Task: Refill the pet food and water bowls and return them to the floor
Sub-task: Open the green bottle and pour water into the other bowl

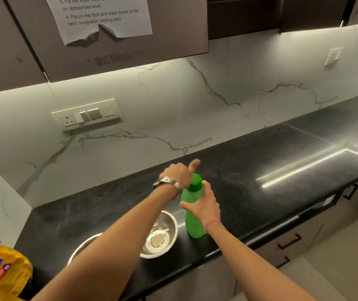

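A green plastic bottle (192,222) stands upright on the black countertop (260,170). My right hand (204,205) is wrapped around its middle. My left hand (180,173), with a watch on the wrist, is closed around the bottle's green cap, thumb sticking up. Just left of the bottle sits a steel bowl (163,235); its inside looks empty. A second steel bowl (82,246) lies further left, mostly hidden under my left forearm, so its contents cannot be seen.
A yellow pet food bag (0,270) sits at the counter's left end. A switch panel (85,115) is on the marble backsplash. A paper note (102,16) hangs on the upper cabinet. Drawers with black handles (289,241) run below the counter edge.
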